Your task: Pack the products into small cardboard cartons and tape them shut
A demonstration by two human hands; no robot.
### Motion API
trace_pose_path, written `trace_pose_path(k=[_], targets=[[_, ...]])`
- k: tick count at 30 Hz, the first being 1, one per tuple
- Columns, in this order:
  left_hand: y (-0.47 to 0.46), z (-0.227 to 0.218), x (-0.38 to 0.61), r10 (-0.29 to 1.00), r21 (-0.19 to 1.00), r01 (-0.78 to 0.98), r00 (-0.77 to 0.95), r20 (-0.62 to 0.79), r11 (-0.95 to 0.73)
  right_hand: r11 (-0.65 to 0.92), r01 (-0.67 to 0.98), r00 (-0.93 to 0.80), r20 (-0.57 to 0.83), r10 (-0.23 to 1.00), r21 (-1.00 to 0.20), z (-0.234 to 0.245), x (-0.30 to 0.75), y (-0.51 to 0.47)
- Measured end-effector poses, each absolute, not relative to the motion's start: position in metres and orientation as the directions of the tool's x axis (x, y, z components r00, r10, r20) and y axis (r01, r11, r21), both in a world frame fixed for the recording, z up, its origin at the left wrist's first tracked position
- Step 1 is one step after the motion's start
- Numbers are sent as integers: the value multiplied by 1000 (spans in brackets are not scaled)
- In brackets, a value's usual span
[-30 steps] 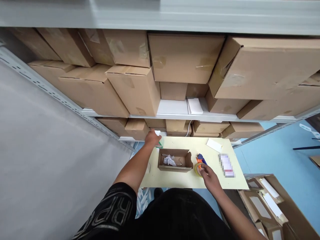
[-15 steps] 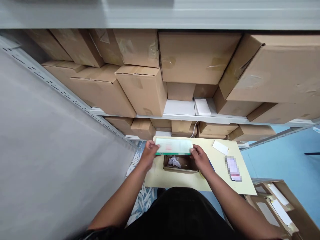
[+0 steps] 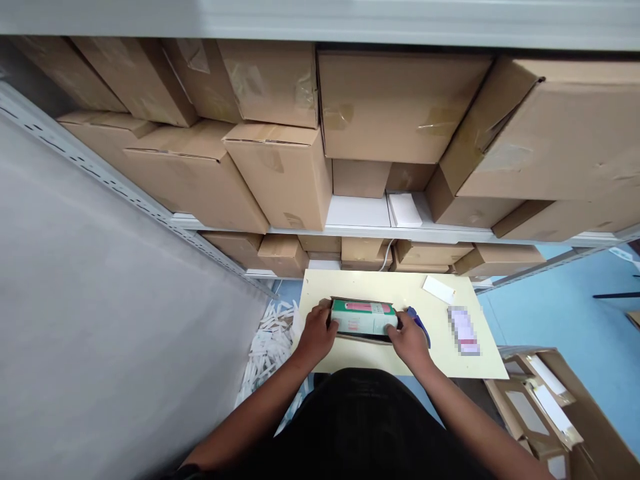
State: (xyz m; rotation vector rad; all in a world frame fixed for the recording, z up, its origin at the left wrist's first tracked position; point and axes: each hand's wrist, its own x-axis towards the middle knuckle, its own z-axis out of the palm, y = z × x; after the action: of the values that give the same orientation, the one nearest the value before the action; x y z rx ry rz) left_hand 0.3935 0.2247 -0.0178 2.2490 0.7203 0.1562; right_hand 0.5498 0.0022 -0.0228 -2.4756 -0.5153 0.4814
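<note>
A slim green and white box (image 3: 364, 319) with a pink picture on its green side lies partly inside a small open cardboard box (image 3: 357, 338) on the pale yellow table. My left hand (image 3: 318, 329) grips its left end, thumb on the white face. At the right end my right hand (image 3: 408, 337) holds it the same way. The green and white box covers most of the cardboard box's inside. Just beyond my right hand rests a blue tool (image 3: 419, 325), probably a tape dispenser, partly hidden by the hand.
A white box (image 3: 439, 289) and a blurred-out phone-shaped item (image 3: 464, 331) lie on the table's right (image 3: 480, 367). Shelves with cardboard boxes (image 3: 280, 173) rise in front. Paper strips (image 3: 265, 347) litter the floor at left. A large open carton (image 3: 590, 400) stands at lower right.
Both hands have lowered the green and white box into the cardboard box and tilted it, so its green side with the pink picture shows. The blue tool is more visible.
</note>
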Motion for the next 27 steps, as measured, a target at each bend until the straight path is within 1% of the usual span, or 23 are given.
trace_pose_path(k=[2, 3, 4, 6, 8, 10, 11, 12, 14, 16, 17, 18, 20, 21, 23, 25, 27], targets=[[227, -24, 394, 528, 551, 508, 838, -138, -662, -795, 324, 843, -224, 488, -512, -31, 553, 3], [227, -28, 395, 523, 508, 526, 837, -165, -682, -801, 360, 827, -233, 511, -479, -36, 554, 3], [227, -33, 395, 521, 496, 538, 833, -186, -682, -804, 388, 813, -244, 529, -451, -41, 555, 3], [226, -42, 396, 553, 533, 557, 811, -188, -636, -806, 415, 807, -238, 540, -423, -51, 557, 0], [226, -51, 395, 633, 608, 562, 764, -123, -561, -808, 412, 833, -185, 522, -422, -58, 559, -7], [225, -60, 391, 718, 702, 530, 695, -38, -475, -822, 371, 874, -137, 466, -433, -63, 560, -16], [225, -65, 388, 752, 756, 503, 659, -22, -418, -834, 326, 896, -137, 423, -445, -66, 560, -22], [225, -71, 384, 778, 811, 476, 627, -42, -340, -846, 262, 914, -160, 372, -465, -69, 560, -27], [223, -83, 377, 778, 891, 437, 600, -188, -121, -838, 108, 918, -270, 291, -535, -76, 555, -37], [218, -96, 370, 708, 902, 424, 614, -349, 78, -774, -71, 852, -441, 281, -630, -88, 546, -43], [214, -102, 367, 680, 899, 416, 622, -388, 132, -718, -173, 802, -520, 295, -674, -94, 541, -44], [210, -107, 365, 672, 903, 402, 627, -394, 153, -652, -273, 753, -579, 314, -708, -100, 536, -45], [201, -114, 361, 703, 919, 371, 618, -351, 132, -519, -415, 701, -626, 342, -748, -112, 530, -47], [196, -116, 361, 722, 924, 364, 608, -331, 117, -476, -439, 699, -623, 352, -762, -116, 531, -48], [185, -115, 363, 741, 921, 374, 586, -328, 112, -471, -419, 692, -609, 388, -777, -123, 539, -50], [172, -110, 367, 761, 908, 386, 538, -363, 160, -512, -358, 666, -597, 447, -781, -128, 555, -53], [156, -104, 371, 785, 903, 356, 476, -396, 240, -534, -272, 636, -566, 525, -800, -130, 576, -54]])
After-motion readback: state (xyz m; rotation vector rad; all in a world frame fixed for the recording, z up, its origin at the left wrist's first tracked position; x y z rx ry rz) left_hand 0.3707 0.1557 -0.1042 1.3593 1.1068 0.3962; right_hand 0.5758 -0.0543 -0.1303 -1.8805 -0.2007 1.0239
